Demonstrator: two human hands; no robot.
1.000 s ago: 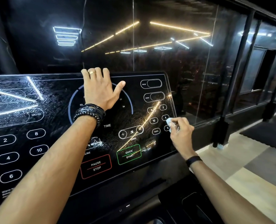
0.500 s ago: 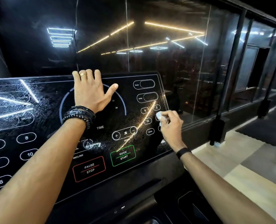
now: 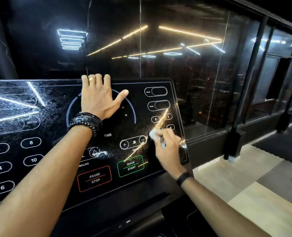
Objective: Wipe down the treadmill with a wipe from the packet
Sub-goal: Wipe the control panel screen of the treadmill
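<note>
- A glossy black glass treadmill console panel (image 3: 59, 106) fills the left and centre of the frame, tilted back, speckled with droplets and streaked by reflected ceiling lights.
- Behind it, across the upper frame, stands a dark glass wall (image 3: 184, 57) with black metal posts (image 3: 247, 86); it mirrors yellow and white strip lights.
- At the lower right lies a pale and grey tiled floor (image 3: 254, 189).
- The left hand (image 3: 99, 98), with a gold ring (image 3: 92, 79) and black beaded bracelets (image 3: 85, 123) at the wrist, lies flat on the panel's upper centre. Its fingers are straight and together, reaching over the top edge, with the thumb spread to the right.
- The right hand (image 3: 167, 147), a black band (image 3: 184, 178) on its wrist, pinches a small crumpled white wipe (image 3: 153, 135) in curled fingers and presses it to the panel at centre right, beside the minus button.
- Printed outlines are rounded ovals. Readable writing: "TIME", "INCLINE", "PAUSE STOP" in a red box, "QUICK START" in a green box, and the numbers 2, 4, 6, 8, 10, 21 and 24.
</note>
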